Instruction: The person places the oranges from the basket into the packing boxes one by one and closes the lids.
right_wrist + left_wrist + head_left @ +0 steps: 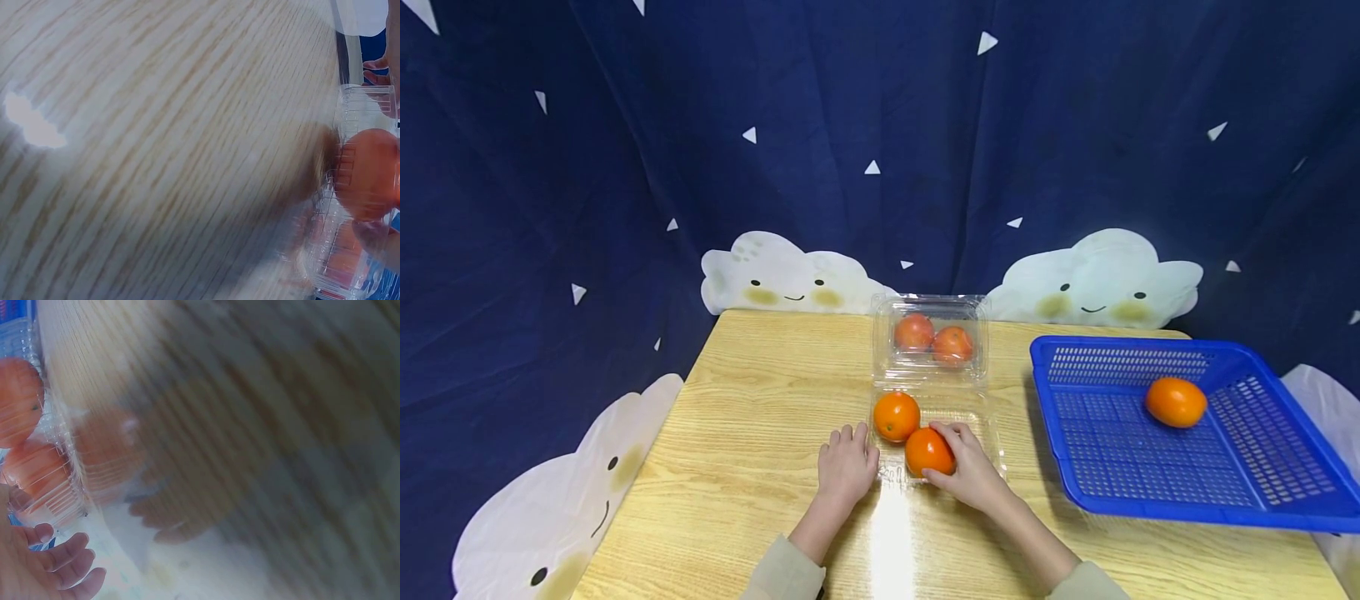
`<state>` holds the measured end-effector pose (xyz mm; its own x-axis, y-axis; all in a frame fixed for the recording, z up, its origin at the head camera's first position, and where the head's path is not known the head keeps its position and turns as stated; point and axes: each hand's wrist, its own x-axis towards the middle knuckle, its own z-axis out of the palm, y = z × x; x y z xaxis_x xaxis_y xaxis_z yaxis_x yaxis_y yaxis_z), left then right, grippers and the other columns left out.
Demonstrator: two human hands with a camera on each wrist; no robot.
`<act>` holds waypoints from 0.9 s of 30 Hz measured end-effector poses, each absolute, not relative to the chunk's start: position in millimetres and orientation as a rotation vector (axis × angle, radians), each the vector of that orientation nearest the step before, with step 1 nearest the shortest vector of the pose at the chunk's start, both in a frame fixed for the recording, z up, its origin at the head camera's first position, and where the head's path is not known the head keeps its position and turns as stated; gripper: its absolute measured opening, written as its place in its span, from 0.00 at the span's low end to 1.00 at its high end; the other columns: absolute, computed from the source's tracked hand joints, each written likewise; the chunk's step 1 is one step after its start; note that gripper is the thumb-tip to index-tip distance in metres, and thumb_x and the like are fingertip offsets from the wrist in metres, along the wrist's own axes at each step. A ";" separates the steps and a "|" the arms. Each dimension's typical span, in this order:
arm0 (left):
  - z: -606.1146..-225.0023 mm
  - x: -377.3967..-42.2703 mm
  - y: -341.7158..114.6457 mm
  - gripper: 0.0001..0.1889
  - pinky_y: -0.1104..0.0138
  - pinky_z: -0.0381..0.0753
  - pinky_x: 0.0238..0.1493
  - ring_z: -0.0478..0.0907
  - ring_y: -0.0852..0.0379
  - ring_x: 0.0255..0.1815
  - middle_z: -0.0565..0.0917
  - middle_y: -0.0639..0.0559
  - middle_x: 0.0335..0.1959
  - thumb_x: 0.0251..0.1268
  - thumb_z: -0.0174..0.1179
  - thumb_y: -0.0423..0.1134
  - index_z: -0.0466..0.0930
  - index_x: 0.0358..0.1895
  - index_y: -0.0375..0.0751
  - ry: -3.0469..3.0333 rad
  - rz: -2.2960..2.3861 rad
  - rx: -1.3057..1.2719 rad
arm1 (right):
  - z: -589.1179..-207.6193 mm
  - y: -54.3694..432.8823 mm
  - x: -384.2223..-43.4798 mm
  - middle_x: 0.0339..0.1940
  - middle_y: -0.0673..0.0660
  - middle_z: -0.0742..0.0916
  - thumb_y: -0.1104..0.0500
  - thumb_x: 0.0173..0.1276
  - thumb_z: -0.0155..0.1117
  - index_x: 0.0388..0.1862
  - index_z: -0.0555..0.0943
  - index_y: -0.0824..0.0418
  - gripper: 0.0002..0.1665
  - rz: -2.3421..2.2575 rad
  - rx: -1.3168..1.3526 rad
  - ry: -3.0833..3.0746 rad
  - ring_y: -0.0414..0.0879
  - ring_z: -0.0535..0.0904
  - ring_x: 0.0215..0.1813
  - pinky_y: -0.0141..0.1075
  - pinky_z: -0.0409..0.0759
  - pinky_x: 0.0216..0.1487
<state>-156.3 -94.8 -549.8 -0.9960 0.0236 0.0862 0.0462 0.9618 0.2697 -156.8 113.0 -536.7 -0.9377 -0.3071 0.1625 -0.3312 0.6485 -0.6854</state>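
My right hand [973,471] holds an orange [929,452] by its right side, thumb near and fingers over the far side, in the near half of a clear plastic clamshell box [992,433]. A second orange [897,417] sits just behind it to the left. In the right wrist view, the held orange [369,175] shows through the ribbed plastic wall. My left hand [847,467] lies at the box's left edge, its loosely bent fingers [72,553] holding nothing in the left wrist view. Two duller red-orange round fruits [913,333] show through clear plastic [883,367] at the far end.
To the right stands a blue slotted plastic basket [1157,492] with one orange [1176,402] in it. The wooden table [760,400] ends at a dark blue curtain [850,125] with cloud cutouts along the back and left.
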 end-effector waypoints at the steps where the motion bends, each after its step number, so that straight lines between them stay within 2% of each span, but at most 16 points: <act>1: -549.7 -156.4 -94.8 0.19 0.56 0.70 0.36 0.70 0.48 0.39 0.74 0.45 0.40 0.61 0.45 0.47 0.71 0.51 0.42 -3.030 -0.420 -0.054 | -536.5 112.9 -156.7 0.49 0.59 0.73 0.54 0.46 0.74 0.59 0.71 0.60 0.40 1.182 0.549 -2.826 0.53 0.73 0.49 0.48 0.75 0.47; 27: -549.9 -155.7 -95.2 0.18 0.58 0.69 0.33 0.70 0.48 0.37 0.74 0.46 0.38 0.61 0.44 0.47 0.71 0.49 0.42 -3.013 -0.420 -0.054 | -529.2 114.3 -154.9 0.54 0.61 0.72 0.52 0.51 0.70 0.62 0.69 0.58 0.39 1.071 0.596 -2.897 0.55 0.72 0.53 0.51 0.75 0.48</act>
<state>-155.7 -95.2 -549.9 -0.9945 0.0211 0.1028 0.0484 0.9614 0.2709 -154.9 114.3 -529.2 -0.9281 -0.3504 0.1257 -0.3478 0.6963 -0.6279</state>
